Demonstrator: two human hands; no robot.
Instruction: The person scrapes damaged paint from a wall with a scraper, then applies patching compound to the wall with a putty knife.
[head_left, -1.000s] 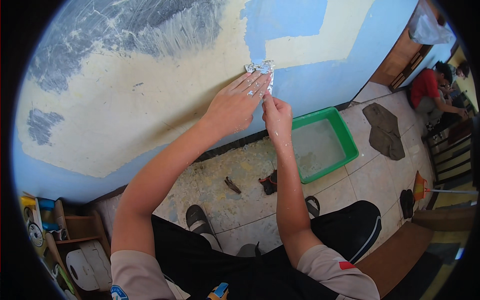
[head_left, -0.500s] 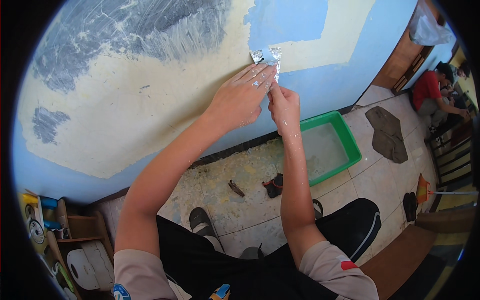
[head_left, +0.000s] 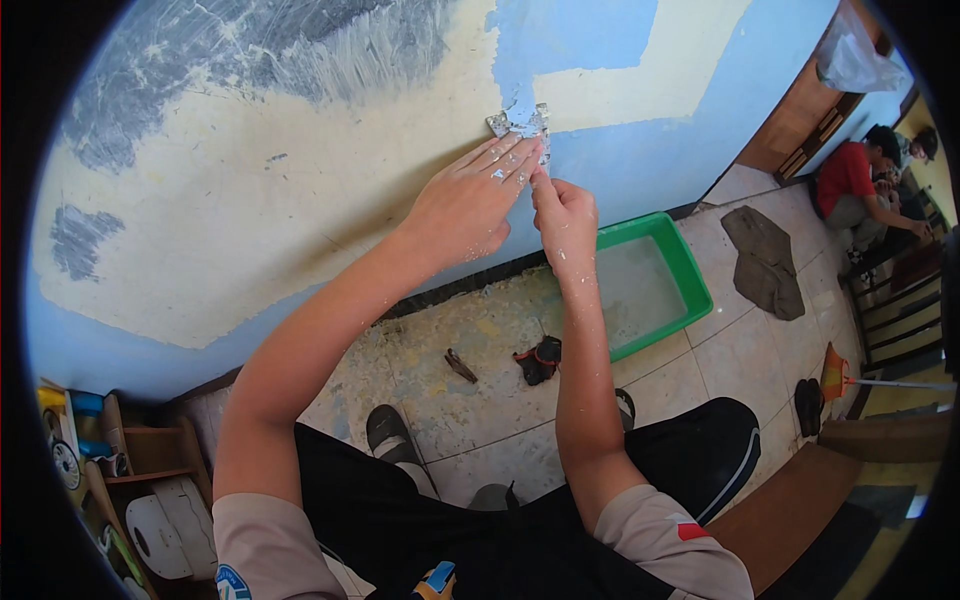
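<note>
My right hand [head_left: 566, 225] is closed around the handle of a scraper, most of which is hidden by my fingers. The scraper's metal blade [head_left: 497, 124] is flecked with paint bits and lies against the wall [head_left: 330, 150], at the lower end of a narrow blue strip [head_left: 518, 88]. Over the tool, my left hand [head_left: 468, 200] presses with its fingers stretched out and close together, the tips just below the blade's edge. Pale flakes stick to both hands and the right forearm. Around the blade the wall shows bare cream, with blue paint to the right.
A green basin [head_left: 690, 285] of cloudy water stands by the wall. On the stained tiles lie a dark object [head_left: 538, 360], a small brown piece [head_left: 460, 366] and a brown cloth [head_left: 765, 262]. A wooden shelf [head_left: 155, 450] is at left; a person in red [head_left: 848, 180] sits far right.
Both hands and the scraper have shifted slightly down and left, the blade now sitting a little lower on the wall. The view has also moved slightly.
</note>
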